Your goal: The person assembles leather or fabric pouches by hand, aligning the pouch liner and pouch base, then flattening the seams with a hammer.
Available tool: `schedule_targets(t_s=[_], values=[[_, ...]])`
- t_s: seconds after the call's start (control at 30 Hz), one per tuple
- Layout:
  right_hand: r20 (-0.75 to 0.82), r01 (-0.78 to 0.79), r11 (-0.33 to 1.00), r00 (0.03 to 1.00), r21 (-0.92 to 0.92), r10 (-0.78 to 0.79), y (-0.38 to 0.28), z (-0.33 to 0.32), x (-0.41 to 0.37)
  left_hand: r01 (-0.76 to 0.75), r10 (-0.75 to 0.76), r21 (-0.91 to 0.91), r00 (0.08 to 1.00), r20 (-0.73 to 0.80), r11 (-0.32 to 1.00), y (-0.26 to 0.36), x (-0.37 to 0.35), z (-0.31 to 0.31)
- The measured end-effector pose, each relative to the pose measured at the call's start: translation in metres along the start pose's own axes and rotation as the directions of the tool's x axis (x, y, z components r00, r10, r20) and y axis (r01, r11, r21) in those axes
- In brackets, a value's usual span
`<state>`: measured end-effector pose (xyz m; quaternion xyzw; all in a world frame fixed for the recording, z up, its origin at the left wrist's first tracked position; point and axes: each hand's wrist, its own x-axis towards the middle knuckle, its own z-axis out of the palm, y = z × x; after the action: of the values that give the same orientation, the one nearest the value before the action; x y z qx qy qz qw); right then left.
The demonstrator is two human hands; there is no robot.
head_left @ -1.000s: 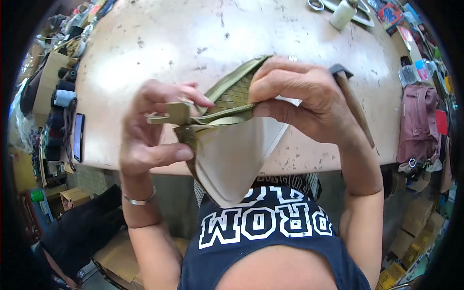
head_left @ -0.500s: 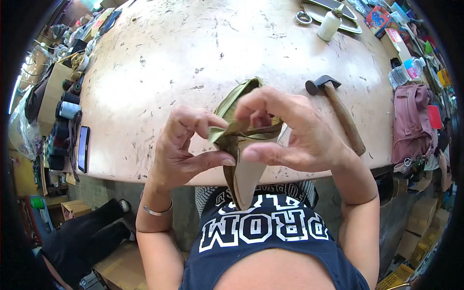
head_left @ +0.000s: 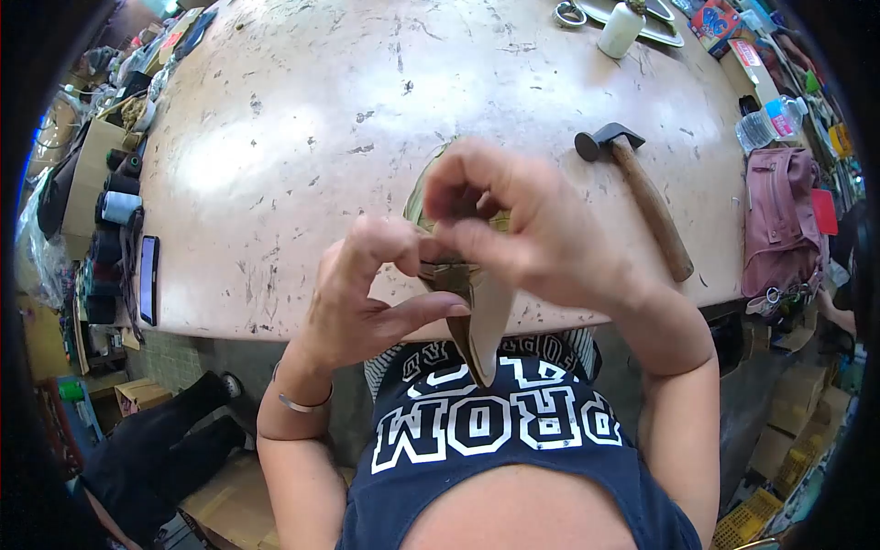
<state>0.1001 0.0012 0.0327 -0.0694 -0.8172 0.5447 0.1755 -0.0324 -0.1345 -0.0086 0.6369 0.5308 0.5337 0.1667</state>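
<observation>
An olive-green shoe upper with a pale insole (head_left: 492,316) is held over the table's near edge, its pointed end towards my body. My left hand (head_left: 367,284) grips its left side, the thumb along the edge and the index finger bent on top. Closed in a pinch at the shoe's upper part, my right hand (head_left: 527,225) hides much of the green material. What lies between its fingertips is too hidden to make out.
A hammer (head_left: 646,202) lies right of my hands on the table (head_left: 275,183). Beyond are a white bottle (head_left: 621,32) and a metal ring (head_left: 569,14). A phone (head_left: 148,280) and thread spools (head_left: 119,208) sit left; a pink bag (head_left: 775,220) and water bottle (head_left: 770,126) right.
My right hand has moved left and turned, bringing its fingertips together near my left index finger. The shoe has tilted, and its pointed end has shifted slightly right.
</observation>
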Motion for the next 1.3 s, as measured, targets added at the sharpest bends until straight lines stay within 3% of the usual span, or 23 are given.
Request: schedule_targets(t_s=[0.03, 0.07, 0.13, 0.17, 0.27, 0.47, 0.57, 0.67, 0.77, 0.97, 1.07, 1.3], values=[[0.019, -0.049, 0.98, 0.999, 0.192, 0.046, 0.01, -0.002, 0.003, -0.07, 0.072, -0.069, 0.997, 0.021, 0.995, 0.0, 0.004, -0.001], [0.045, -0.098, 0.921, 0.995, 0.376, 0.088, 0.019, -0.003, 0.005, -0.084, 0.084, 0.001, 0.993, 0.079, 0.996, 0.003, 0.008, -0.003], [0.086, -0.153, 0.921, 0.988, 0.359, 0.13, 0.021, -0.006, 0.004, -0.122, 0.094, 0.137, 0.976, 0.195, 0.983, 0.011, 0.016, -0.007], [0.107, -0.18, 0.919, 0.983, 0.35, 0.152, 0.022, -0.007, 0.003, -0.073, 0.038, 0.156, 0.976, 0.216, 0.985, 0.013, 0.016, -0.007], [0.118, -0.196, 0.852, 0.98, 0.485, 0.159, 0.033, -0.009, 0.001, 0.042, -0.06, 0.102, 0.982, 0.181, 0.994, 0.013, 0.012, -0.004], [0.201, -0.243, 0.874, 0.964, 0.422, 0.171, 0.032, -0.017, -0.008, 0.01, -0.047, 0.314, 0.993, 0.111, 0.949, 0.015, 0.009, -0.004], [0.158, -0.2, 0.895, 0.976, 0.399, 0.148, 0.027, -0.012, -0.011, 0.037, -0.093, 0.341, 0.984, 0.149, 0.939, 0.012, 0.006, -0.005], [0.143, -0.153, 0.921, 0.984, 0.357, 0.109, 0.028, -0.009, -0.012, -0.047, -0.04, 0.308, 0.962, 0.271, 0.95, 0.009, 0.012, -0.009], [0.105, -0.099, 0.964, 0.992, 0.246, 0.075, 0.027, -0.006, -0.014, -0.004, -0.088, 0.209, 0.898, 0.432, 0.978, 0.003, 0.014, -0.018], [0.178, -0.095, 0.988, 0.981, 0.118, 0.074, 0.025, -0.009, -0.014, 0.181, -0.196, 0.078, 0.93, 0.311, 0.98, -0.001, 0.005, -0.017], [0.22, -0.159, 0.983, 0.966, 0.094, 0.135, 0.022, -0.01, -0.014, 0.203, -0.209, 0.05, 0.936, 0.284, 0.978, 0.002, 0.005, -0.014], [0.261, -0.093, 0.995, 0.962, 0.041, 0.08, 0.022, -0.007, -0.015, 0.241, -0.246, 0.051, 0.924, 0.292, 0.969, 0.009, 0.005, -0.01]])
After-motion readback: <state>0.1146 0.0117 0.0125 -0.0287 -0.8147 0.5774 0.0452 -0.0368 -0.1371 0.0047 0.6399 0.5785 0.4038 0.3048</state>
